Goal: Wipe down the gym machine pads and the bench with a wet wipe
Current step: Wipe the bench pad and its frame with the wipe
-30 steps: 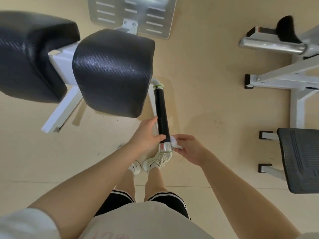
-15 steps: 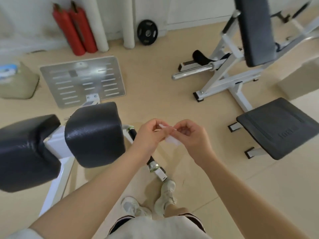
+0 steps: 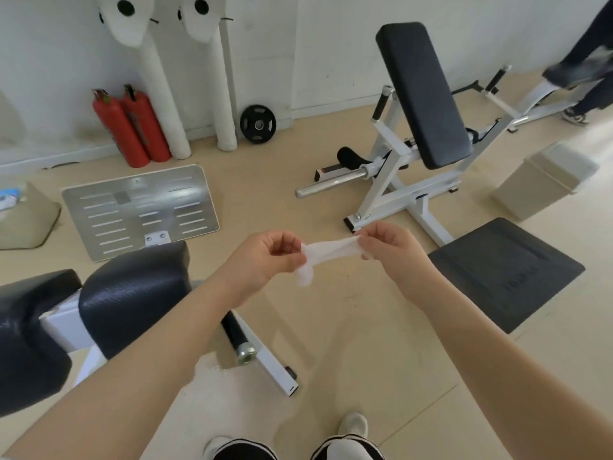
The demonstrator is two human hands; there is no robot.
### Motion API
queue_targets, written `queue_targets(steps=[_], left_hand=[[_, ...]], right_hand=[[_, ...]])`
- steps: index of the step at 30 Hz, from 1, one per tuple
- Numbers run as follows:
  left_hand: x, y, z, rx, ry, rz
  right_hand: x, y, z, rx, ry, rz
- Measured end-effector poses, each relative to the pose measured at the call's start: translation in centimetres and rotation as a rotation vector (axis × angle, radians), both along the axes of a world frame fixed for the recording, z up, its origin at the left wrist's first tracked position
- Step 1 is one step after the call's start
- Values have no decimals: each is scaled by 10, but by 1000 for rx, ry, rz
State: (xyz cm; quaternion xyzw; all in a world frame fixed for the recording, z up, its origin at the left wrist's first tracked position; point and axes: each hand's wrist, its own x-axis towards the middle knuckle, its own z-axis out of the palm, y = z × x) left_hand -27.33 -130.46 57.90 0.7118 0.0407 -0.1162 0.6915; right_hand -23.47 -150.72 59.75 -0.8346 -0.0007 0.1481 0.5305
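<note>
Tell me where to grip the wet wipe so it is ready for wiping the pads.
The wet wipe is stretched into a twisted strip between the left hand and right hand. Probably pinch its loose lower-left end from below and spread it flat.

The wet wipe looks thin, translucent white cloth, the machine pads black textured leatherette with a slight sheen, the bench matt black on glossy white-painted metal, the footplate brushed metal.
</note>
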Motion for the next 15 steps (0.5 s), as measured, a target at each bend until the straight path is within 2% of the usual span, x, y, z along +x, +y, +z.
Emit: queue_targets(steps=[3,6,9,12,15], left_hand=[[14,-41,1,190,-14,-159],[35,-91,-2,313,-73,-193],[59,-135,-8,216,-46,-186],[84,-172,-18,23,52,-245],[106,-199,-25,-88,78,-202]], right_hand=[[14,-37,11,379,123,-9],[31,-80,15,608,173,-73],[53,-123,15,644,151,-175],[71,-164,18,592,142,-241],[91,-197,20,566,133,-278]])
